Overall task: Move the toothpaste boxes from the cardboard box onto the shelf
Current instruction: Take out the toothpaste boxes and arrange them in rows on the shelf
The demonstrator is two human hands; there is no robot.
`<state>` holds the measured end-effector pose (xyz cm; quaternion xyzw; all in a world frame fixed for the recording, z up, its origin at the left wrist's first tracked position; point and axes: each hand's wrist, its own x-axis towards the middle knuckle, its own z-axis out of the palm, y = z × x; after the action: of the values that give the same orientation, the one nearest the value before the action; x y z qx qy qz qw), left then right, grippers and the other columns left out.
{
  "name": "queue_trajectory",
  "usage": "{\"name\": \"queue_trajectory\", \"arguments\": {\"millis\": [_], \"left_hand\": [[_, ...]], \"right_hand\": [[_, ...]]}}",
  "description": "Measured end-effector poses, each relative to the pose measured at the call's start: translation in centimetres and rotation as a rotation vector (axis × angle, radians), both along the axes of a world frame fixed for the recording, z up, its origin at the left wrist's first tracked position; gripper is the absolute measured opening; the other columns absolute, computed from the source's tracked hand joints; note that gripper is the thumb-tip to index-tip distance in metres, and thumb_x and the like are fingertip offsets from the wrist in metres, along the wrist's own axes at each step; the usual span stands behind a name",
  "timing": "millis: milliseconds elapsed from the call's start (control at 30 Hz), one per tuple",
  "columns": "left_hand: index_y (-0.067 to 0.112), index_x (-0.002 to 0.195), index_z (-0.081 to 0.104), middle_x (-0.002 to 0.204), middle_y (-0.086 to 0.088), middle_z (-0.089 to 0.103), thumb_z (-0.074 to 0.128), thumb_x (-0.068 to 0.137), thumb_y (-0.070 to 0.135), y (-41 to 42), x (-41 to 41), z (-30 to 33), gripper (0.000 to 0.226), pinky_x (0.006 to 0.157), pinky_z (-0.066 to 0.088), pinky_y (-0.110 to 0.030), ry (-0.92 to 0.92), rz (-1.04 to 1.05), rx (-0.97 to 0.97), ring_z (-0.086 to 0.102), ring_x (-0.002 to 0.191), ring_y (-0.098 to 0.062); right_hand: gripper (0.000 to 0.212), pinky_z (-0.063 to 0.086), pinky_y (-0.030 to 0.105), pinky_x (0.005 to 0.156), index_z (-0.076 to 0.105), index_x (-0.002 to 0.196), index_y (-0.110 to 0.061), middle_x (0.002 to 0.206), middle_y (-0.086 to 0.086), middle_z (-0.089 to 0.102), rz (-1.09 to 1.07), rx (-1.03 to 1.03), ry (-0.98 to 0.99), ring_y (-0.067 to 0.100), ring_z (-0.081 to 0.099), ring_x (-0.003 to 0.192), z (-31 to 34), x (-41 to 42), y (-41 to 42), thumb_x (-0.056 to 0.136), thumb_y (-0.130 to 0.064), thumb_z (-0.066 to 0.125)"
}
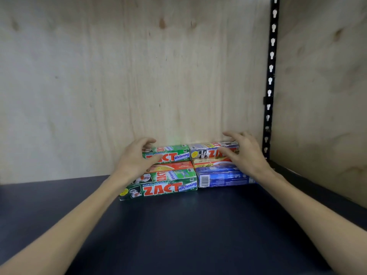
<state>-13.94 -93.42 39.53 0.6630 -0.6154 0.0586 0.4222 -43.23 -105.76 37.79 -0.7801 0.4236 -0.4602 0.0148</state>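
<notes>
Both forearms reaching forward, left hand [137,155] and right hand [245,152] with fingers loosely curled, spread

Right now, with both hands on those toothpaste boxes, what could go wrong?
1. The left hand grips the top green box, which sits on the orange box. A push could slide it off or shift the stack.
2. The right hand holds the silver box on top of the yellow box. Letting go crooked might tip it forward onto the blue box.
3. The front green box sits slightly askew, so a bump from a forearm could knock it further out of line.
</notes>
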Motion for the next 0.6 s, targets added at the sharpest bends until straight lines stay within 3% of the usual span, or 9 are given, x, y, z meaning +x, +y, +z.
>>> {"name": "queue_trajectory", "arguments": {"millis": [200, 367, 533, 600], "left_hand": [[0.025, 0.137, 0.053, 0.126, 0.008, 0.061, 0.076, 0.086, 0.044, 3.2, -1.8, 0.1, 0.059, 0.097, 0.049, -0.03, 0.07, -0.013, -0.119, 0.057, 0.115, -0.007], [0.029, 0.137, 0.05, 0.128, 0.011, 0.055, 0.074, 0.086, 0.044, 7.7, -4.4, -1.9, 0.058, 0.107, 0.042, -0.038, 0.015, -0.014, -0.2, 0.047, 0.121, -0.009], [0.029, 0.134, 0.05, 0.125, 0.014, 0.054, 0.073, 0.083, 0.048, 13.9, -7.4, -3.6, 0.059, 0.105, 0.044, -0.043, 0.025, -0.054, -0.173, 0.048, 0.121, -0.008], [0.03, 0.133, 0.051, 0.122, 0.015, 0.056, 0.072, 0.085, 0.046, 16.8, -8.4, -4.0, 0.055, 0.101, 0.047, -0.042, 0.025, -0.063, -0.185, 0.051, 0.117, -0.008]], "right_hand": [[0.058, 0.033, 0.034, 0.1, 0.051, 0.14, -0.031, 0.124, -0.005, 0.058, 0.027, -0.067, -0.038, 0.016, 0.044, 0.121, -0.8, 1.3, 4.8, 0.091, -0.057, 0.064], [0.06, 0.038, 0.035, 0.101, 0.05, 0.14, -0.026, 0.123, -0.004, 0.058, 0.109, -0.072, -0.069, 0.018, 0.046, 0.119, -2.3, 1.9, 10.6, 0.09, -0.055, 0.067], [0.059, 0.041, 0.036, 0.098, 0.048, 0.142, -0.026, 0.124, -0.008, 0.056, 0.136, -0.15, 0.033, 0.015, 0.047, 0.115, -2.7, 1.6, 17.8, 0.092, -0.05, 0.066], [0.058, 0.041, 0.034, 0.099, 0.048, 0.142, -0.026, 0.12, -0.01, 0.055, 0.185, -0.099, -0.039, 0.013, 0.047, 0.113, -3.1, 1.4, 21.0, 0.092, -0.048, 0.067]]}}
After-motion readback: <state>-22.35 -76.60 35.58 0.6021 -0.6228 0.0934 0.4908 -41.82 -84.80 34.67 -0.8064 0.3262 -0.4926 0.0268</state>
